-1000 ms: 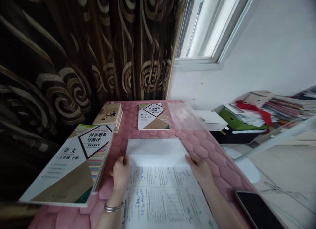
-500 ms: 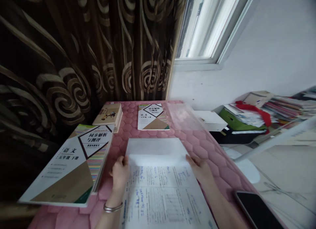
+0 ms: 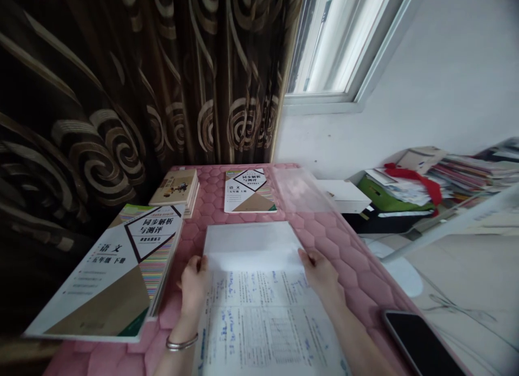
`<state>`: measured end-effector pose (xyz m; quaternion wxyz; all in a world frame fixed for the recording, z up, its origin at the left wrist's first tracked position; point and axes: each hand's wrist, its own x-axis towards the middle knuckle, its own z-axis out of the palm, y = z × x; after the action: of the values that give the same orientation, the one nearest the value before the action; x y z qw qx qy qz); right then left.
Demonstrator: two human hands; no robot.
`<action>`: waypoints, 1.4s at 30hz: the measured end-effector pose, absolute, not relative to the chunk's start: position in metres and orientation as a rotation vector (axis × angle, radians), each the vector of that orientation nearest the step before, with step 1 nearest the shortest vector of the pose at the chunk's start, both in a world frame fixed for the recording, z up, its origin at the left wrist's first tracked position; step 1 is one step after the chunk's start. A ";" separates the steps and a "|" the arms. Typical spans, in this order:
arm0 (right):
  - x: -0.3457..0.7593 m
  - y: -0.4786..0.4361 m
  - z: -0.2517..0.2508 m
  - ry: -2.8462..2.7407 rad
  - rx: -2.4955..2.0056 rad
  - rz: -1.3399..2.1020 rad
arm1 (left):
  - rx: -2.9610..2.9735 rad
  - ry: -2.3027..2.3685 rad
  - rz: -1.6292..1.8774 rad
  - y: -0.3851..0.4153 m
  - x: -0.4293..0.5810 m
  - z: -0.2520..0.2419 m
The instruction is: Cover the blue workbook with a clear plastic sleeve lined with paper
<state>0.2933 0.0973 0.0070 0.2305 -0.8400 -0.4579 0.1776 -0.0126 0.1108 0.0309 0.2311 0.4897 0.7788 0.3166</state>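
A printed worksheet (image 3: 263, 322) with blue handwriting lies sideways before me, its near end cut off by the view. Across its far end runs a pale, smooth band (image 3: 251, 261), and beyond that a blank whitish sheet (image 3: 247, 235); whether these are paper or plastic I cannot tell. My left hand (image 3: 193, 283) pinches the left edge by the band, a silver bangle on its wrist. Opposite, my right hand (image 3: 322, 274) grips the right edge, thumb on top. Both hands are closed, their lower fingers partly hidden.
Workbooks (image 3: 109, 278) are stacked at left, with small brown books (image 3: 175, 189) behind. Another workbook (image 3: 250, 191) and a translucent plastic sheet (image 3: 302, 189) lie at the back of the pink padded table (image 3: 336, 251). A phone (image 3: 417, 341) lies at right, near a white box (image 3: 344, 196).
The view has shifted slightly, moving everything a little leftward. Both hands keep their hold on the sheet's edges, and slightly more of the blank far sheet shows.
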 end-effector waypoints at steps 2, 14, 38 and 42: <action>0.298 0.094 0.001 -1.238 -2.211 0.524 | 1.367 2.128 0.835 0.111 -0.012 0.030; 0.291 0.096 0.014 -1.248 -2.361 0.507 | 1.383 2.181 0.738 0.118 -0.006 0.033; 0.296 0.132 -0.003 -1.207 -1.834 0.201 | 1.435 1.809 1.318 0.149 -0.016 0.017; 0.291 0.154 0.008 -1.259 -2.128 0.254 | 1.538 2.028 1.001 0.175 -0.012 0.023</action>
<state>0.2908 0.1543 0.0078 0.3223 -0.8103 -0.4797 0.0969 -0.0118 0.1755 0.0226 0.2018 0.5506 0.7263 0.3585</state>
